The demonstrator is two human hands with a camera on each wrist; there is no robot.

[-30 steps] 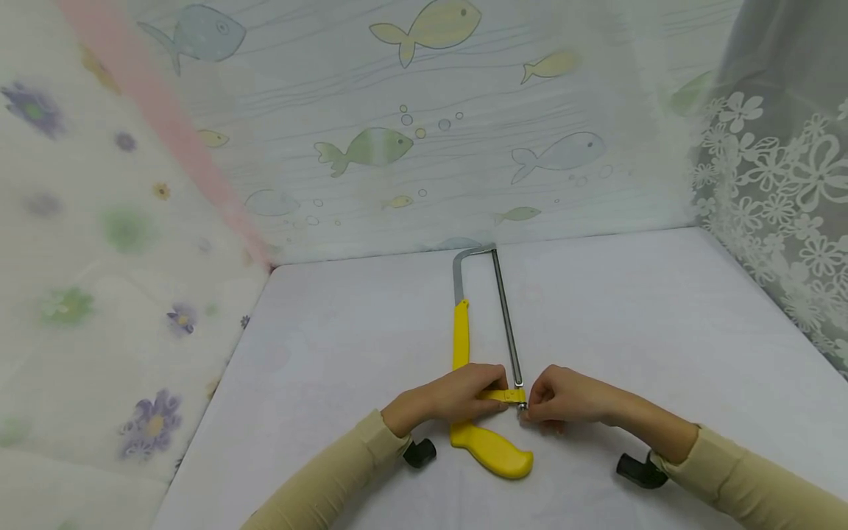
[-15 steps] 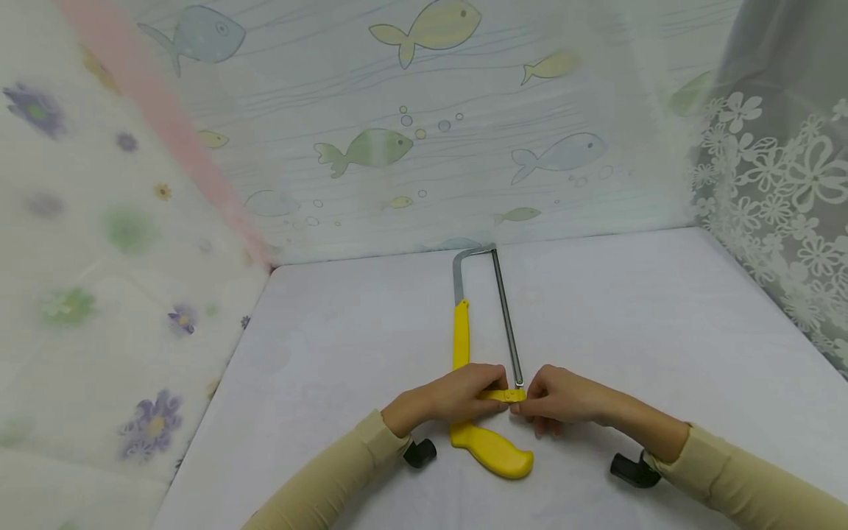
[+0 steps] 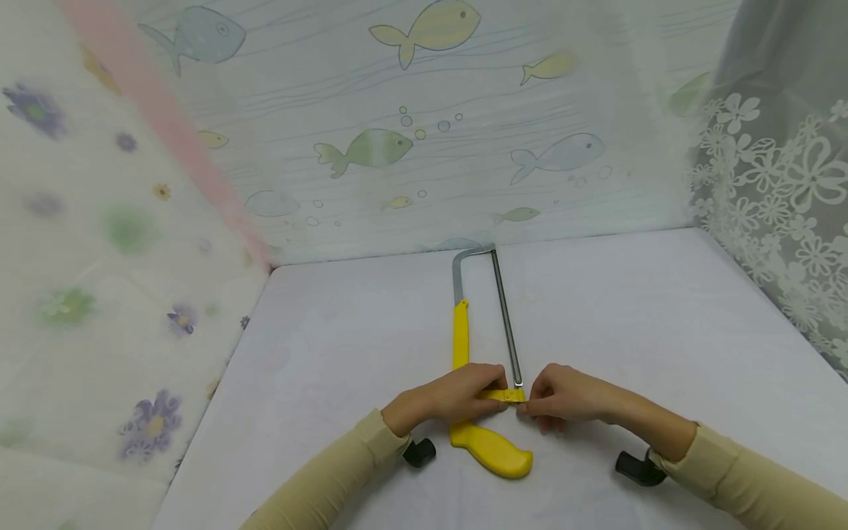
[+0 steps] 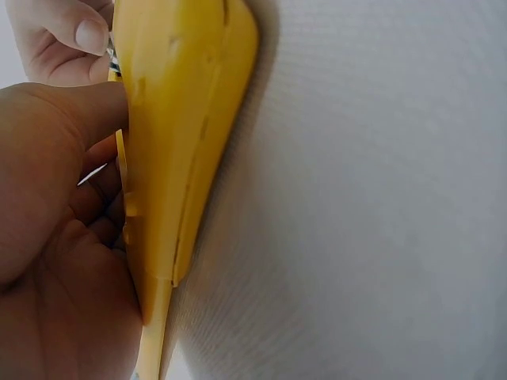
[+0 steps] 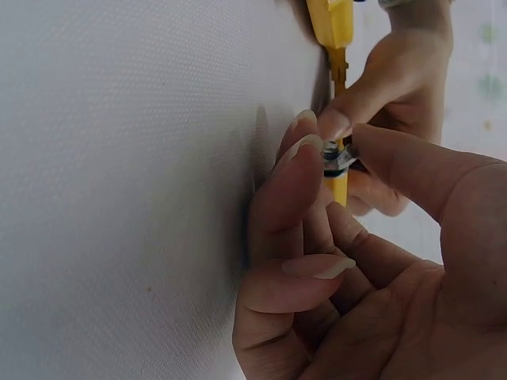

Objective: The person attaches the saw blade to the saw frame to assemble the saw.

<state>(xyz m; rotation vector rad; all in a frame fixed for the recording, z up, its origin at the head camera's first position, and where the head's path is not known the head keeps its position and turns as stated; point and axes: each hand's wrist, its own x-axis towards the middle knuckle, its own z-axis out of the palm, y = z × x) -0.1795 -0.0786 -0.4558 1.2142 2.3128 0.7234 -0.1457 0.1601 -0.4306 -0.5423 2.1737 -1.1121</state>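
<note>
A hacksaw (image 3: 461,335) with a yellow-and-grey frame lies on the white table. Its yellow handle (image 3: 495,452) points towards me, and the blade (image 3: 506,324) runs along the right side. My left hand (image 3: 457,391) grips the frame, with thumb and fingers around the short yellow arm (image 3: 513,395) at the blade's near end. Just right of that arm, my right hand (image 3: 573,397) pinches a small metal wing nut (image 5: 341,161) between thumb and fingers. In the head view the fingers hide this nut. The left wrist view shows the handle (image 4: 182,142) close up beside the left palm.
White cloth covers the table (image 3: 358,316). Behind it hangs a curtain (image 3: 464,177) printed with fish, with a floral sheet (image 3: 119,294) at the left and lace (image 3: 782,191) at the right. Each wrist carries a black camera.
The right hand shifts left towards the yellow arm, then slightly back right, its fingertips moving about the wing nut. The left hand and hacksaw stay in place.
</note>
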